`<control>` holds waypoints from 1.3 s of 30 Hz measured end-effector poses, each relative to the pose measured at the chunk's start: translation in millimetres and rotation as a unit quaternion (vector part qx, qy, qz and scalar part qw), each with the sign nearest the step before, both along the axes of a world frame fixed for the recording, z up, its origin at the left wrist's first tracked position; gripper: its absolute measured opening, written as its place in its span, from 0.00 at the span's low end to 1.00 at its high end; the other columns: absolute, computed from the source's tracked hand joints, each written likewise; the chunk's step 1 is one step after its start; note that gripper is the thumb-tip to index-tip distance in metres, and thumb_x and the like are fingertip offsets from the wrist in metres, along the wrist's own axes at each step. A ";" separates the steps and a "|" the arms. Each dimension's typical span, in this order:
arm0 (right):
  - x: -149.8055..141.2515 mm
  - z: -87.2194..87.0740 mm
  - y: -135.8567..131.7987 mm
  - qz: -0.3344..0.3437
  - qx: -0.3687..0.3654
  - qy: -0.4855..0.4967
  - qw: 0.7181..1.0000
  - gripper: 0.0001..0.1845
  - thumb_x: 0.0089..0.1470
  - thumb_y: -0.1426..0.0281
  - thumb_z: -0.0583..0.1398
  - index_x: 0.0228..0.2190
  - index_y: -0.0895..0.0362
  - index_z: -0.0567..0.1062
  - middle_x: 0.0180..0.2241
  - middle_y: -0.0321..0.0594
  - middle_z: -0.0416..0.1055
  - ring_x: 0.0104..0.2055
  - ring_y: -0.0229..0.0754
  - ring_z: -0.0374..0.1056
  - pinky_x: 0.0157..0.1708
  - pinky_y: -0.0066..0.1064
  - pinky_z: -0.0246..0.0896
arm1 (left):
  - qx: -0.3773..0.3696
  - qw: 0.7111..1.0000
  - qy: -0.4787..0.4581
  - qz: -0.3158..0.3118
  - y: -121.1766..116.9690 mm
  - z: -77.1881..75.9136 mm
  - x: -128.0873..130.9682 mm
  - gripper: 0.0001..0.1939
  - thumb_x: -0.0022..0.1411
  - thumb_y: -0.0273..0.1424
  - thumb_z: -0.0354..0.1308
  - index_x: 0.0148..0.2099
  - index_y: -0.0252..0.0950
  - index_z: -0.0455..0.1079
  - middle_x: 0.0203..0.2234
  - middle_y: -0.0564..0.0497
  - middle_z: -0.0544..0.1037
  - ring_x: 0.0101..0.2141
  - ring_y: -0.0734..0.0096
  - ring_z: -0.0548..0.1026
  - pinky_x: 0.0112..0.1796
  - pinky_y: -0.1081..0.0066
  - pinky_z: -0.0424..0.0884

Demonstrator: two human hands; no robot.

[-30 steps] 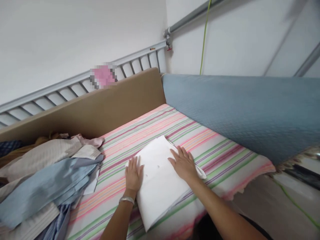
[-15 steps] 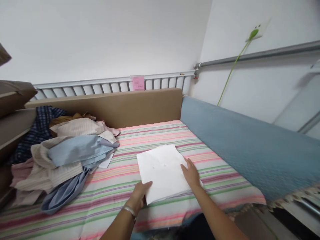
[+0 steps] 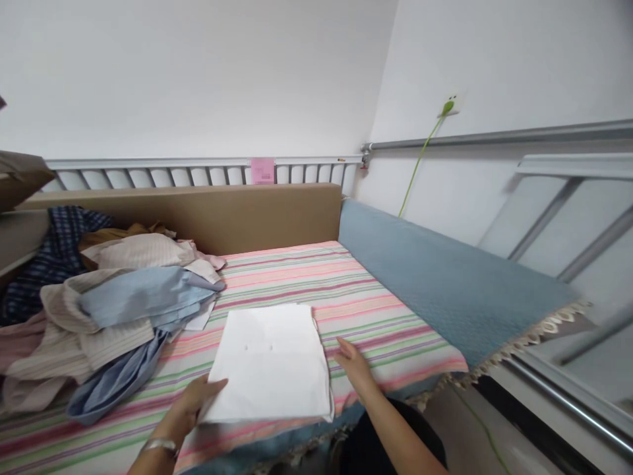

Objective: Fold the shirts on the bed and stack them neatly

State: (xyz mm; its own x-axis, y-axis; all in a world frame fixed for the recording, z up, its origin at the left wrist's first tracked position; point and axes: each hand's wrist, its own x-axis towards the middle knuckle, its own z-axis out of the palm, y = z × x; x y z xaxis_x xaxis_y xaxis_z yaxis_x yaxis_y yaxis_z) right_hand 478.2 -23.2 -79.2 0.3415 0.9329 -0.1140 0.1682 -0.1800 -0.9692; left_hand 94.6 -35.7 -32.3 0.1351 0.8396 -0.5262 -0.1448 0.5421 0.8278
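A folded white garment [image 3: 271, 369] lies flat on the striped bedsheet, near the front edge of the bed. Two small button-like dots show on its upper face. My left hand [image 3: 198, 399] holds its near left edge, thumb on top and the other fingers mostly hidden beneath. A bracelet circles that wrist. Beyond the garment's right edge, my right hand [image 3: 353, 363] hovers over the sheet with its fingers apart, holding nothing.
Rumpled clothes [image 3: 133, 297] are heaped on the left of the striped bedsheet [image 3: 297, 270]. A brown padded board [image 3: 247, 214] runs along the back. Blue fringed fabric [image 3: 445, 277] covers the right side. A green cord [image 3: 420, 158] hangs from a wall socket.
The folded white garment has shifted left and towards me and now sits straighter. My right hand has let go of its right edge, while my left hand stays on the left edge.
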 end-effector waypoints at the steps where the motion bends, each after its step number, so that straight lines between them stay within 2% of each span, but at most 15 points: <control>1: -3.8 3.5 -1.5 -0.002 -0.027 0.054 0.998 0.27 0.43 0.69 0.60 0.48 0.56 0.69 0.53 0.46 0.66 0.56 0.47 0.61 0.52 0.36 0.60 | -0.003 1.000 -0.002 -0.010 -5.0 -1.0 -10.4 0.22 0.35 0.34 0.71 0.34 0.29 0.72 0.24 0.44 0.80 0.24 0.58 0.77 0.29 0.64 0.74; 4: -15.0 16.9 2.2 0.010 -0.095 0.132 0.987 0.26 0.46 0.63 0.62 0.48 0.56 0.68 0.52 0.49 0.67 0.53 0.47 0.64 0.48 0.36 0.63 | 0.001 1.000 -0.001 -0.007 -13.9 -7.7 -23.6 0.21 0.38 0.36 0.70 0.36 0.32 0.72 0.26 0.46 0.81 0.28 0.59 0.78 0.31 0.66 0.74; 7: -30.0 28.6 11.0 0.053 -0.150 0.173 0.972 0.22 0.47 0.59 0.62 0.42 0.58 0.70 0.44 0.50 0.72 0.44 0.46 0.71 0.42 0.37 0.67 | 0.010 1.000 0.024 0.017 -13.2 -16.8 -22.8 0.18 0.40 0.36 0.69 0.34 0.33 0.71 0.25 0.48 0.81 0.26 0.61 0.78 0.29 0.68 0.73; 10: -47.6 36.3 18.8 0.112 -0.200 0.222 0.948 0.17 0.50 0.61 0.62 0.37 0.61 0.72 0.37 0.50 0.75 0.36 0.45 0.73 0.39 0.39 0.68 | 0.021 0.998 0.045 0.032 -9.0 -24.8 -20.8 0.14 0.41 0.34 0.68 0.32 0.34 0.71 0.22 0.49 0.80 0.22 0.64 0.76 0.26 0.69 0.71; 14: -62.7 41.8 27.9 0.180 -0.243 0.284 0.910 0.13 0.55 0.66 0.57 0.35 0.65 0.73 0.33 0.52 0.76 0.36 0.45 0.74 0.43 0.37 0.67 | 0.030 0.997 0.052 0.046 -10.0 -29.2 -20.0 0.12 0.42 0.32 0.67 0.31 0.34 0.71 0.20 0.50 0.79 0.21 0.67 0.75 0.24 0.71 0.69; 18: -64.2 41.3 41.8 0.210 -0.281 0.304 0.886 0.14 0.55 0.66 0.58 0.37 0.66 0.73 0.32 0.52 0.76 0.37 0.45 0.74 0.45 0.38 0.66 | 0.033 0.998 0.033 0.033 -14.0 -18.3 -20.0 0.16 0.41 0.36 0.68 0.32 0.34 0.72 0.24 0.48 0.80 0.25 0.63 0.76 0.29 0.68 0.72; 21: -63.3 39.0 55.2 0.211 -0.299 0.295 0.883 0.15 0.55 0.66 0.58 0.38 0.65 0.72 0.31 0.50 0.76 0.36 0.45 0.74 0.44 0.38 0.67 | 0.002 0.999 0.035 0.021 -3.1 -2.1 -21.3 0.21 0.39 0.42 0.67 0.33 0.32 0.72 0.26 0.46 0.80 0.27 0.61 0.77 0.30 0.67 0.72; 25: -66.0 37.4 67.9 0.193 -0.291 0.277 0.895 0.14 0.54 0.67 0.58 0.38 0.65 0.72 0.30 0.49 0.76 0.35 0.45 0.74 0.44 0.39 0.67 | -0.031 0.995 0.079 0.045 30.1 10.1 -19.9 0.23 0.32 0.41 0.69 0.29 0.30 0.71 0.19 0.46 0.77 0.21 0.61 0.74 0.22 0.67 0.69; 29: -73.6 42.5 71.7 0.172 -0.246 0.265 0.916 0.12 0.50 0.73 0.60 0.38 0.65 0.72 0.29 0.50 0.77 0.34 0.47 0.75 0.42 0.40 0.68 | -0.027 0.997 0.070 0.029 53.9 12.1 -9.5 0.22 0.28 0.34 0.70 0.29 0.28 0.72 0.21 0.42 0.78 0.24 0.55 0.76 0.27 0.62 0.71; 31: -76.8 54.2 75.3 0.167 -0.208 0.265 0.927 0.14 0.46 0.76 0.62 0.38 0.65 0.73 0.30 0.50 0.77 0.34 0.48 0.74 0.42 0.42 0.68 | 0.003 0.998 0.057 0.015 60.7 20.0 -4.9 0.24 0.28 0.31 0.70 0.32 0.27 0.72 0.23 0.41 0.79 0.26 0.54 0.76 0.31 0.60 0.72; 33: -77.8 76.8 81.7 0.167 -0.163 0.270 0.934 0.17 0.42 0.77 0.63 0.38 0.64 0.73 0.33 0.48 0.77 0.35 0.49 0.74 0.43 0.42 0.68 | 0.046 0.998 0.046 0.008 67.9 37.9 -3.9 0.27 0.29 0.30 0.69 0.37 0.28 0.72 0.26 0.42 0.80 0.28 0.55 0.77 0.34 0.60 0.72; 36: -74.4 128.9 91.9 0.193 -0.046 0.264 0.944 0.20 0.39 0.73 0.67 0.39 0.61 0.74 0.38 0.47 0.77 0.39 0.50 0.73 0.45 0.42 0.66 | 0.138 0.989 0.043 0.014 81.3 81.6 -10.2 0.28 0.35 0.32 0.69 0.42 0.31 0.71 0.33 0.45 0.80 0.33 0.61 0.77 0.40 0.64 0.70; 39: -68.0 181.7 92.8 0.193 0.117 0.194 0.955 0.25 0.37 0.66 0.69 0.41 0.60 0.75 0.42 0.46 0.75 0.44 0.52 0.71 0.49 0.45 0.63 | 0.271 0.958 0.091 0.032 90.5 125.7 -23.9 0.26 0.40 0.36 0.67 0.43 0.31 0.71 0.35 0.46 0.80 0.35 0.61 0.75 0.41 0.63 0.69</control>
State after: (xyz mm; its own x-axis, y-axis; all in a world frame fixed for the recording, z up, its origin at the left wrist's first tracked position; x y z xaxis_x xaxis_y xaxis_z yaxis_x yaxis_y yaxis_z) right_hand 410.2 69.6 102.4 -0.0593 0.9961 0.0653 -0.2023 0.0520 -0.9779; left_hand 70.7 54.8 93.4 0.0226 0.9995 -0.0218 0.0099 0.0215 0.9997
